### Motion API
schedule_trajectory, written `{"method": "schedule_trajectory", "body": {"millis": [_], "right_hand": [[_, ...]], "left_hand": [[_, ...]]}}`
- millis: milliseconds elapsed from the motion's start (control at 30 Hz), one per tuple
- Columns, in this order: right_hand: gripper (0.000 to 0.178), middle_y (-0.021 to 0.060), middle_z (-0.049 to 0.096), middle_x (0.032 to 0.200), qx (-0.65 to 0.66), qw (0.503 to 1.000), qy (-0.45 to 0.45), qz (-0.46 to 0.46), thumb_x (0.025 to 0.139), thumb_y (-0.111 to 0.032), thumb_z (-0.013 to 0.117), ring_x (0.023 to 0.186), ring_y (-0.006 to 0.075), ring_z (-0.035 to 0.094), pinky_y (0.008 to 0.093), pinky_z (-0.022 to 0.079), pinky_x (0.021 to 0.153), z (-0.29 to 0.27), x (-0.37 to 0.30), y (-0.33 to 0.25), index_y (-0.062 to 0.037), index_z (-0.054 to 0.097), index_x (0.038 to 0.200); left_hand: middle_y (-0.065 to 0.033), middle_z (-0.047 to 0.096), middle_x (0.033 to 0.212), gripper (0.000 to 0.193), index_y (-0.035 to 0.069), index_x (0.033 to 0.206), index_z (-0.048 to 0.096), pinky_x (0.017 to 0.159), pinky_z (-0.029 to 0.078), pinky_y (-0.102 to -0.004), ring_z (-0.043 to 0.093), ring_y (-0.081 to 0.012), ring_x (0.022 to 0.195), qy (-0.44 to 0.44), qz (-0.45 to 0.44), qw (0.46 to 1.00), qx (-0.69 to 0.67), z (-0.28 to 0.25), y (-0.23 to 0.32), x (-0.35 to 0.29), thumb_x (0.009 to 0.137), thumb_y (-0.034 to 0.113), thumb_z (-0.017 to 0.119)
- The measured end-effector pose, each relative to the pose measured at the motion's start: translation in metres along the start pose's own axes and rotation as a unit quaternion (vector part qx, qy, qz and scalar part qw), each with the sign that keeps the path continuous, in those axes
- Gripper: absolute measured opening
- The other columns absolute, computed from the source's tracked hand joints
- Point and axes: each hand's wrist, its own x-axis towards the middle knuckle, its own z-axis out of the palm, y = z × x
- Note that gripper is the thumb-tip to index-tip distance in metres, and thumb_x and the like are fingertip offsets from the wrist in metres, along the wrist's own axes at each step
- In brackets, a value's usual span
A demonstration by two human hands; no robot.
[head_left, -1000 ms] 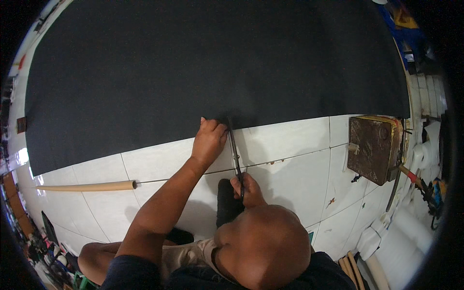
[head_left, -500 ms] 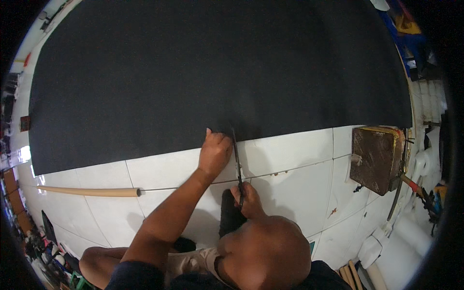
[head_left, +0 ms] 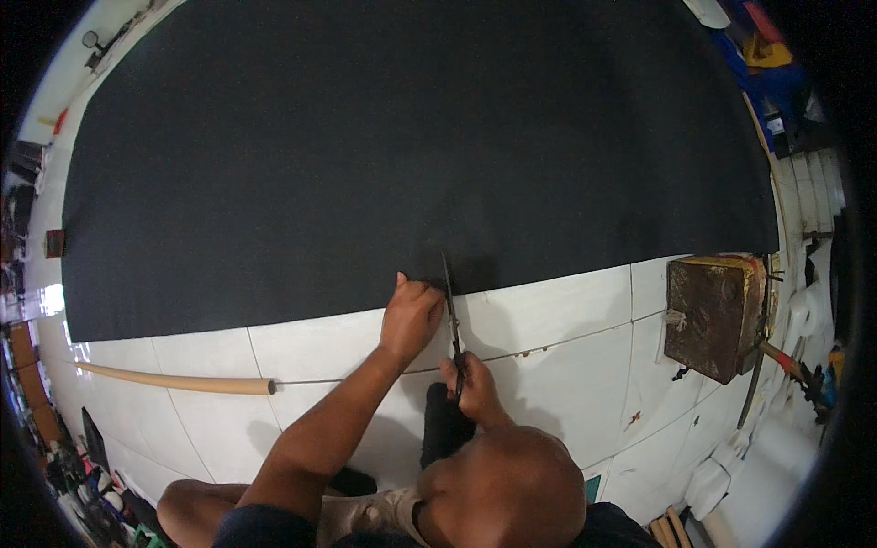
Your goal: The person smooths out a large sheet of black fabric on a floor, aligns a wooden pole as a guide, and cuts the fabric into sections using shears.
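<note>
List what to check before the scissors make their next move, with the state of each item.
1. Right grip around the handles of the scissors: ok.
2. Scissor tip reaching past the near edge of the black sheet: ok, it shows against the black.
3. Left grip well clear of the blades: not ok, the fingers are right beside them.
4. Left grip firm on the sheet's edge: cannot tell, the fingertips are hidden.
5. Cardboard tube clear of the sheet: ok, it lies apart on the tiles.
</note>
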Motion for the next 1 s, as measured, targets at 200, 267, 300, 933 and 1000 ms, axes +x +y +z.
{"method": "schedule_trajectory", "body": {"millis": [200, 267, 300, 933, 1000], "right_hand": [[0.039, 0.0178, 0.062, 0.070, -0.012, 0.998, -0.012, 0.058, 0.094, -0.038, 0.066, 0.066, 0.0304, 0.062, 0.0431, 0.048, 0.064, -0.004, 0.013, 0.000, -0.0014, 0.056, 0.084], [0.040, 0.0186, 0.061, 0.070, -0.020, 0.997, -0.020, 0.066, 0.094, -0.039, 0.066, 0.067, 0.0316, 0.062, 0.0438, 0.048, 0.065, -0.005, 0.013, -0.006, -0.0011, 0.056, 0.083], [0.041, 0.0194, 0.061, 0.070, -0.015, 0.996, -0.027, 0.082, 0.094, -0.039, 0.066, 0.067, 0.0327, 0.062, 0.0443, 0.048, 0.065, -0.006, 0.012, -0.009, -0.0008, 0.056, 0.082], [0.049, 0.0028, 0.053, 0.059, -0.015, 1.000, 0.001, 0.003, 0.094, -0.049, 0.064, 0.050, 0.0120, 0.052, 0.0286, 0.043, 0.047, -0.001, 0.067, -0.031, -0.0031, 0.055, 0.078], [0.052, 0.0020, 0.053, 0.059, -0.013, 0.999, 0.022, -0.034, 0.093, -0.053, 0.064, 0.049, 0.0129, 0.051, 0.0287, 0.043, 0.047, 0.001, 0.086, -0.031, -0.0021, 0.057, 0.081]], "left_hand": [[-0.0104, 0.063, 0.088, 0.015, 0.008, 0.096, 0.070, 0.112, 0.033, -0.0571, 0.061, -0.0324, 0.094, -0.010, 0.018, 1.000, -0.006, 0.004, -0.003, 0.001, 0.082, 0.004, 0.068], [-0.0102, 0.063, 0.089, 0.015, 0.008, 0.097, 0.070, 0.112, 0.033, -0.0568, 0.061, -0.0323, 0.094, -0.005, 0.011, 1.000, -0.008, 0.004, -0.004, -0.001, 0.082, 0.005, 0.068], [-0.0102, 0.063, 0.089, 0.015, 0.009, 0.097, 0.070, 0.112, 0.033, -0.0567, 0.061, -0.0323, 0.094, 0.003, 0.012, 1.000, -0.015, 0.004, -0.005, -0.002, 0.082, 0.005, 0.068], [-0.0130, 0.058, 0.123, 0.038, 0.004, 0.120, 0.063, 0.116, 0.024, -0.0568, 0.051, -0.0308, 0.121, -0.140, 0.093, 0.971, 0.169, -0.016, -0.002, -0.008, 0.085, 0.017, 0.063], [-0.0115, 0.056, 0.130, 0.041, 0.004, 0.126, 0.059, 0.113, 0.027, -0.0541, 0.048, -0.0284, 0.126, -0.174, 0.080, 0.957, 0.218, -0.022, 0.009, -0.011, 0.089, 0.023, 0.059]]}}
